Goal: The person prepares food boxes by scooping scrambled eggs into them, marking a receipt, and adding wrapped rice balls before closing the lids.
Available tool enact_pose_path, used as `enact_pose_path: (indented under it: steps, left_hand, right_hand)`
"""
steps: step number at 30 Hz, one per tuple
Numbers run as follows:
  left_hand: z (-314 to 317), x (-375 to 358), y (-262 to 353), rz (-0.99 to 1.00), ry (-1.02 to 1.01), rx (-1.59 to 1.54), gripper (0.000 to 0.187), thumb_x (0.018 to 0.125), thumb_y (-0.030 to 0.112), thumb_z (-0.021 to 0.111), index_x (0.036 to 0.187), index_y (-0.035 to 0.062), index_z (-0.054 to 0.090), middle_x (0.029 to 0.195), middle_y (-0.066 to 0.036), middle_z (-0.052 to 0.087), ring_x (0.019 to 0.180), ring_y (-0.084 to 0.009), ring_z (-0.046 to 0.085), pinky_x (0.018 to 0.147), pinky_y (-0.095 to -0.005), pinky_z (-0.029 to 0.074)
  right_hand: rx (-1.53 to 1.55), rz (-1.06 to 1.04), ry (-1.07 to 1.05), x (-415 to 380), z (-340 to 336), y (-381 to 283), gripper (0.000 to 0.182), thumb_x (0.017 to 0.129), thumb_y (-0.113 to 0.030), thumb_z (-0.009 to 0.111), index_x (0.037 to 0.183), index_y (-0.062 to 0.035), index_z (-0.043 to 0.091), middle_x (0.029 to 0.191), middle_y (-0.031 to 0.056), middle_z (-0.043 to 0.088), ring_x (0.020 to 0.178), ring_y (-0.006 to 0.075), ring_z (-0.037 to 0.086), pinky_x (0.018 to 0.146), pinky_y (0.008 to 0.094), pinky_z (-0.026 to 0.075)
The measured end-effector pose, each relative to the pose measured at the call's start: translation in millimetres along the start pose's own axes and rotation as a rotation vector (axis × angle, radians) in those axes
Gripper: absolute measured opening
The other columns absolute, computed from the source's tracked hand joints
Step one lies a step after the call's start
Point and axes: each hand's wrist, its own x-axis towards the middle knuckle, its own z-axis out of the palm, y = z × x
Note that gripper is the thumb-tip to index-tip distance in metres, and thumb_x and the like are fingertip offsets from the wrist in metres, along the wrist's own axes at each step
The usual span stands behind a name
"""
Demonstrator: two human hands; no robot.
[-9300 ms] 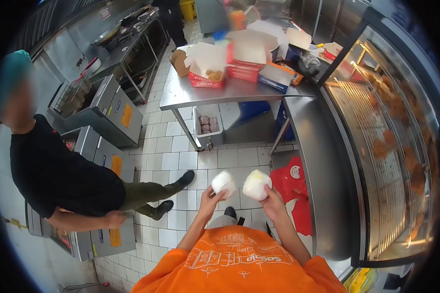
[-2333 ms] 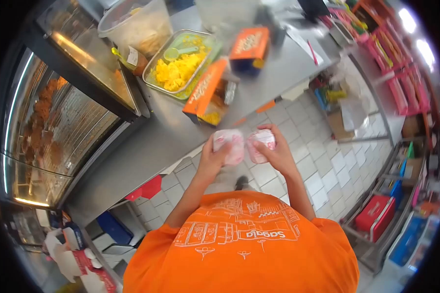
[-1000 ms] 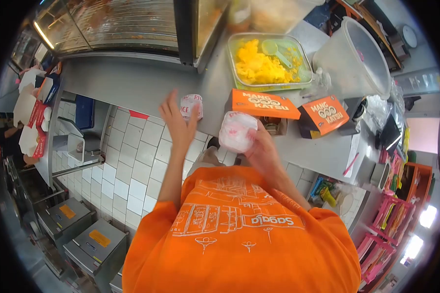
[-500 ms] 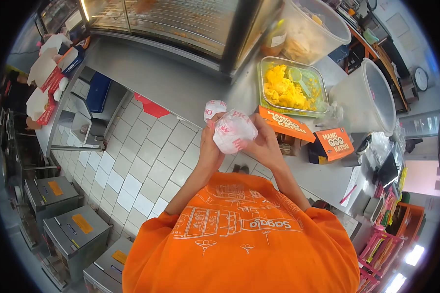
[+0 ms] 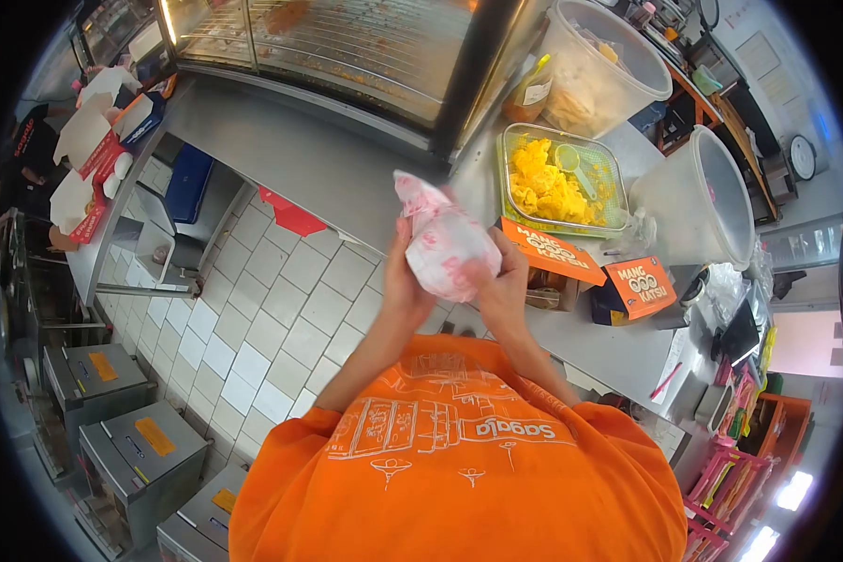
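Note:
A white paper-wrapped bundle with red print (image 5: 452, 255) is held in front of my chest, its loose paper end sticking up toward the counter. My left hand (image 5: 405, 283) is wrapped round its left side. On the right side, my right hand (image 5: 504, 288) grips the paper with bent fingers. Just right of the hands stand an open orange-lidded box (image 5: 551, 251), with brown food partly visible inside, and a second orange box (image 5: 639, 286). Behind them lies a glass tray (image 5: 618, 220) of yellow food with a pale green scoop (image 5: 571, 161).
A heated display cabinet (image 5: 347, 56) stands behind the steel counter (image 5: 281, 122). Two large plastic tubs, one here (image 5: 693, 201), are at the right. Red and white boxes (image 5: 80, 201) sit at the left. Metal bins (image 5: 145, 445) stand at lower left. A person in dark clothing (image 5: 33, 150) is at far left.
The bundle has turned, and its loose end now points up and left. The second wrapped end beside it no longer shows separately. My hands have shifted slightly around the paper.

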Motion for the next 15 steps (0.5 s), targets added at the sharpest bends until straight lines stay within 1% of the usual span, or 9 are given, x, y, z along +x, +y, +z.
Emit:
enact_pose_path:
  steps: [1, 3, 5, 6, 8, 10, 12, 14, 15]
  left_hand:
    - [2.4, -1.4, -4.7, -0.006, -0.004, -0.003, 0.054, 0.096, 0.043, 0.041, 0.131, 0.001, 0.043, 0.127, -0.017, 0.052, 0.12, -0.0262, 0.051, 0.1, -0.0422, 0.044]
    - [5.6, -2.8, -9.5, -0.253, 0.002, -0.402, 0.055, 0.098, 0.045, 0.033, 0.133, 0.0033, 0.043, 0.131, -0.019, 0.048, 0.127, -0.0314, 0.042, 0.106, -0.0481, 0.036]
    - [-5.0, 5.3, 1.3, -0.212, -0.005, -0.361, 0.053, 0.098, 0.044, 0.033, 0.133, 0.0043, 0.043, 0.131, -0.018, 0.048, 0.127, -0.0329, 0.042, 0.106, -0.0495, 0.035]
    - [-10.4, 9.5, 5.6, -0.17, -0.016, -0.317, 0.052, 0.099, 0.043, 0.034, 0.133, 0.0053, 0.043, 0.131, -0.018, 0.048, 0.127, -0.0344, 0.042, 0.107, -0.051, 0.034]
    - [-17.1, 13.9, 5.2, -0.167, -0.037, -0.323, 0.051, 0.099, 0.042, 0.034, 0.133, 0.0057, 0.043, 0.131, -0.018, 0.048, 0.128, -0.0346, 0.041, 0.108, -0.0511, 0.033]
    - [-18.3, 15.3, 5.3, -0.163, -0.058, -0.328, 0.05, 0.099, 0.041, 0.033, 0.133, 0.0062, 0.043, 0.131, -0.018, 0.047, 0.129, -0.0348, 0.04, 0.108, -0.0511, 0.032]
    - [-14.0, 15.4, 3.7, -0.139, 0.055, -0.364, 0.048, 0.1, 0.04, 0.032, 0.133, 0.0068, 0.043, 0.132, -0.018, 0.047, 0.13, -0.0346, 0.039, 0.109, -0.051, 0.031]
    - [-10.7, 17.2, 6.8, -0.11, 0.074, -0.362, 0.047, 0.101, 0.04, 0.032, 0.133, 0.007, 0.042, 0.133, -0.018, 0.046, 0.13, -0.0346, 0.039, 0.109, -0.0506, 0.032]
    - [-8.7, 18.5, 8.9, -0.082, 0.087, -0.355, 0.047, 0.101, 0.039, 0.032, 0.134, 0.0073, 0.041, 0.135, -0.018, 0.045, 0.13, -0.0347, 0.039, 0.109, -0.0502, 0.032]
  right_hand:
    - [0.003, 0.037, 0.051, 2.2, 6.7, 1.3, 0.025, 0.078, -0.014, 0.075, 0.082, -0.0027, 0.053, 0.074, -0.0033, 0.05, 0.069, 0.0034, 0.046, 0.061, 0.0193, 0.038]
    - [0.001, 0.075, 0.103, 5.7, 6.8, -5.1, 0.023, 0.08, -0.013, 0.074, 0.084, -0.002, 0.054, 0.074, -0.003, 0.052, 0.069, 0.0033, 0.046, 0.06, 0.0192, 0.038]
    - [-0.148, 0.437, 0.019, 7.8, -5.4, -19.8, 0.021, 0.083, -0.014, 0.071, 0.089, -0.0001, 0.057, 0.074, -0.0017, 0.055, 0.065, 0.004, 0.047, 0.056, 0.0203, 0.039]
    - [-0.148, 0.439, 0.016, 9.4, -10.3, -20.9, 0.021, 0.083, -0.014, 0.071, 0.089, -0.0001, 0.057, 0.074, -0.0017, 0.055, 0.065, 0.004, 0.047, 0.056, 0.0203, 0.039]
    - [-0.399, 0.306, -0.116, 13.1, -20.7, -23.0, 0.02, 0.083, -0.013, 0.072, 0.088, 0.0002, 0.058, 0.069, -0.0007, 0.054, 0.062, 0.0049, 0.048, 0.052, 0.0234, 0.04]
    - [-0.537, 0.234, -0.113, 11.7, -39.5, -24.6, 0.019, 0.081, -0.012, 0.073, 0.087, -0.0006, 0.059, 0.067, 0.0006, 0.053, 0.059, 0.0066, 0.049, 0.051, 0.0248, 0.04]
    - [-0.675, 0.162, -0.11, 10.8, -39.9, -34.5, 0.019, 0.08, -0.012, 0.074, 0.085, -0.0014, 0.059, 0.064, 0.0019, 0.052, 0.056, 0.0083, 0.05, 0.05, 0.0261, 0.04]
    - [-1.039, 0.003, 0.209, 10.7, -32.7, -59.0, 0.018, 0.075, -0.009, 0.075, 0.083, -0.003, 0.06, 0.071, 0.0071, 0.055, 0.062, 0.0178, 0.055, 0.057, 0.0295, 0.043]
    - [-1.04, 0.001, 0.2, 12.8, -25.2, -67.6, 0.018, 0.075, -0.009, 0.075, 0.083, -0.003, 0.06, 0.071, 0.0071, 0.055, 0.062, 0.0178, 0.055, 0.057, 0.0295, 0.043]
